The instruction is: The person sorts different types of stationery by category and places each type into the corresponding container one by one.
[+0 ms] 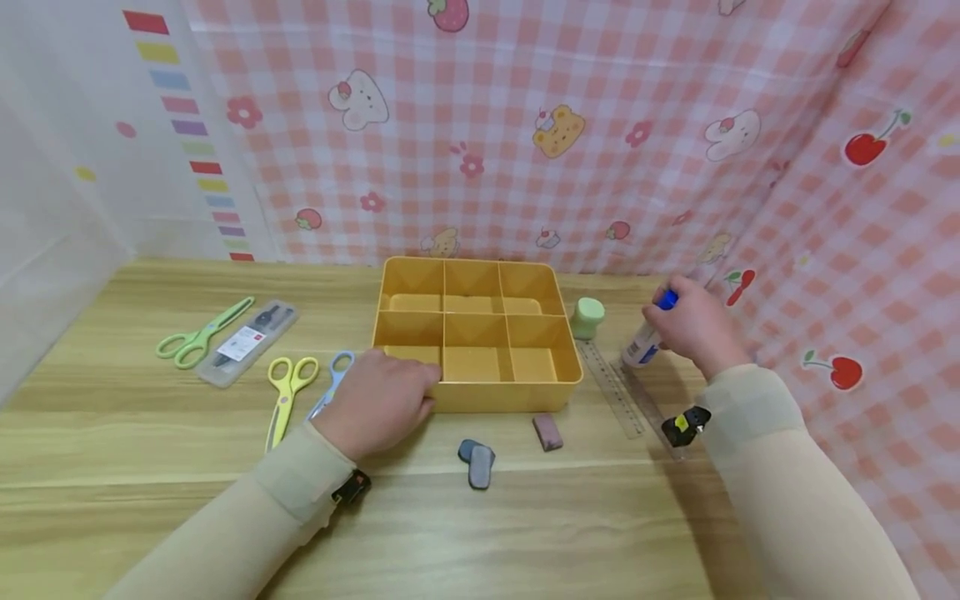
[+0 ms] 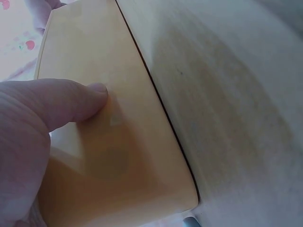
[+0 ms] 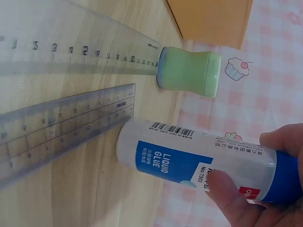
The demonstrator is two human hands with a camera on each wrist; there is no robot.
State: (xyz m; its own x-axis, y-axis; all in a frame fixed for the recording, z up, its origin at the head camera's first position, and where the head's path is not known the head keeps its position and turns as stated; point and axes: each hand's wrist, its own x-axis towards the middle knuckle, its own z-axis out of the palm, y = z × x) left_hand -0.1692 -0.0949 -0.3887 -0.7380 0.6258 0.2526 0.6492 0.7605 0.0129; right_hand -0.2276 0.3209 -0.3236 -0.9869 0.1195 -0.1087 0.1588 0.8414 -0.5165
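Note:
My left hand grips the front wall of a yellow-orange box with six compartments near its left corner. In the left wrist view the thumb presses flat against the outer wall, while the other fingers go over the rim. At the right, my right hand pinches a liquid glue bottle by its upper part, near the blue cap. The bottle leans slightly, its base right at the end of a clear ruler. A green, waisted small container stands between the box and the bottle.
Green scissors, a clear flat case, yellow scissors and blue scissors lie left of the box. In front are two grey-blue stone-like pieces and a mauve block. Another clear ruler lies at the right.

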